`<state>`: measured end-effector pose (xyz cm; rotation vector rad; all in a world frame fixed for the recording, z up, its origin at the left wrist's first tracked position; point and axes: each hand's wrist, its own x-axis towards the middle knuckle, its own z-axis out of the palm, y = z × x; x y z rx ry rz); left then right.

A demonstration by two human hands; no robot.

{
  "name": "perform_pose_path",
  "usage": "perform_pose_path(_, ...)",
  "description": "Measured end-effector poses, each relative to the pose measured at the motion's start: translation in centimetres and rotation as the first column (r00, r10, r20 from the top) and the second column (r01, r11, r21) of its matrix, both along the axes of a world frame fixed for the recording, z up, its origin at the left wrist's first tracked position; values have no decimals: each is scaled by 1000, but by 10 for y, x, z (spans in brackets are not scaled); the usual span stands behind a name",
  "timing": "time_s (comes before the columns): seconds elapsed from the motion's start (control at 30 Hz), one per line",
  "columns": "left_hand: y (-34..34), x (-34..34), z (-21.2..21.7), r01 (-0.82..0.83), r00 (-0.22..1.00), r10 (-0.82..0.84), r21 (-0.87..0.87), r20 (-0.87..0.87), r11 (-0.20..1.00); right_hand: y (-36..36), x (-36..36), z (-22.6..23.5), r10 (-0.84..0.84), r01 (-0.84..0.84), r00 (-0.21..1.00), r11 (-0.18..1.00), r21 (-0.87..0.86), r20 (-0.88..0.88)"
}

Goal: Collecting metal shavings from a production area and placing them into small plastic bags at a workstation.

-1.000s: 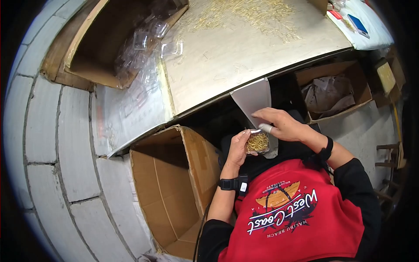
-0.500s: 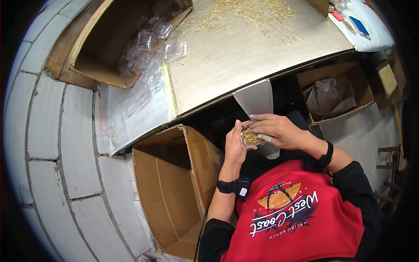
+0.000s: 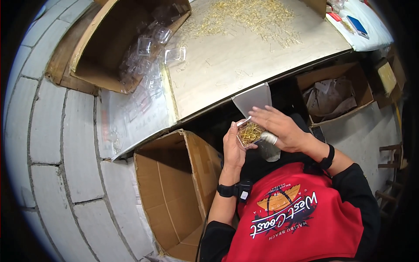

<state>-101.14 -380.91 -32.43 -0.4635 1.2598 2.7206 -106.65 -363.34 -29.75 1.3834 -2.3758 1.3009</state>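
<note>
My left hand (image 3: 235, 147) is closed around a small clear plastic box (image 3: 240, 139). Thin gold-coloured wire pieces (image 3: 250, 132) fill it. Just to the right of the box is my right hand (image 3: 281, 130), its fingers stretched out flat over the far edge and nothing visibly gripped. White tape (image 3: 269, 138) wraps its thumb, close to the box's right side. A translucent sheet-like chute (image 3: 254, 98) hangs from the table edge just beyond my hands; below them, a greyish clear piece (image 3: 270, 152) shows against my lap.
More gold wire pieces (image 3: 248, 17) lie scattered on the table (image 3: 209, 83). Clear plastic boxes (image 3: 150, 46) spill from a tipped carton (image 3: 102, 48) at the far left. An open cardboard box (image 3: 168, 192) stands by my left arm; another box (image 3: 336, 94) holds brown paper under the table.
My right hand has lifted off the wire pieces, its fingers straightening, so the box's contents show more. The left hand keeps hold of the box, shifted slightly left.
</note>
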Motion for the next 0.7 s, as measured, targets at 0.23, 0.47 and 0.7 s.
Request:
perform_pose_path(0.23, 3, 3, -14, -2, 1000, 2, -209, 0, 978, -2, -3, -12, -7, 14, 998, 993, 114, -64)
perform_pose_path(0.47, -1, 2, -11, -28, 1000, 27, -71, -10, 997, -9, 4, -3, 76, -50, 988, 980, 195, -131)
perform_pose_path(0.7, -8, 3, -7, 1, 1000, -2, -86, -13, 996, 4, -11, 8, -90, 94, 995, 989, -115, 35)
